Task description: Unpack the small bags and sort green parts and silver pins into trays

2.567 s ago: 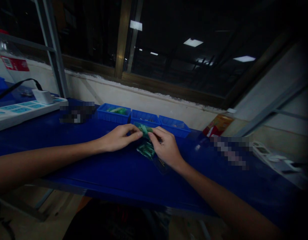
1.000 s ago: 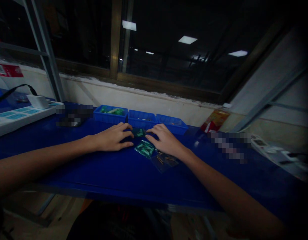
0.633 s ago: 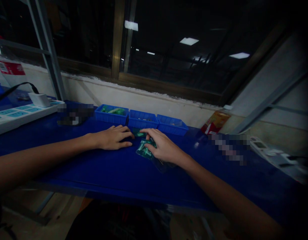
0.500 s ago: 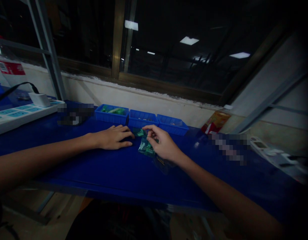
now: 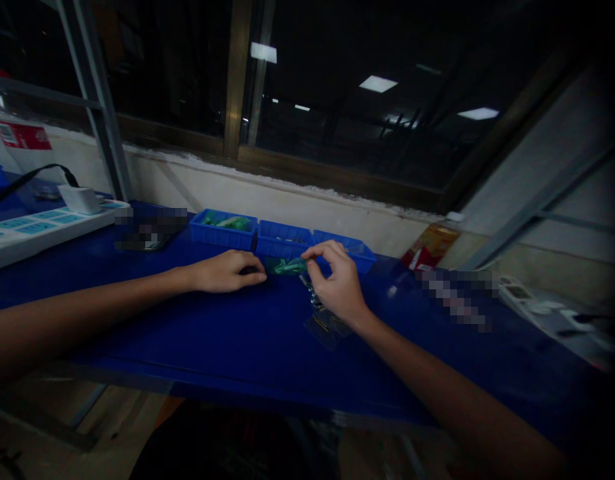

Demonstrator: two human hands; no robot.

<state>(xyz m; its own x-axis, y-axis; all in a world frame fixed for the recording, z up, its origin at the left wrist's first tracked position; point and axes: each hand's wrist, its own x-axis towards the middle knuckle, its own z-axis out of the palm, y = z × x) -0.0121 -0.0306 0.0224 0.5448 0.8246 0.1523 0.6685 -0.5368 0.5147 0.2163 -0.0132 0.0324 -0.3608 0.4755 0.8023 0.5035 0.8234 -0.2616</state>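
Note:
A small clear bag of green pieces [image 5: 288, 267] lies just in front of the blue bins. My right hand [image 5: 338, 283] pinches its right end between thumb and index finger. At the bag's left end, my left hand [image 5: 230, 272] rests on the table with its fingers curled in to the thumb; what they hold, if anything, I cannot make out. Small shiny metal pieces [image 5: 311, 291] show beneath my right hand, partly hidden by it. A clear bag with thin gold-coloured pieces [image 5: 321, 327] lies just below my right palm.
Three blue bins stand against the wall: a left bin [image 5: 222, 235] with green packets, a middle bin [image 5: 282, 245] and a right bin [image 5: 364, 260]. A white power strip [image 5: 52, 230] lies at left. At right are a red-and-yellow package [image 5: 431, 245] and another power strip [image 5: 547, 313].
My left fingers, spread flat before, are now curled in. The green bag has shifted up toward the bins with my right hand's fingertips, uncovering small metal pieces beneath that hand.

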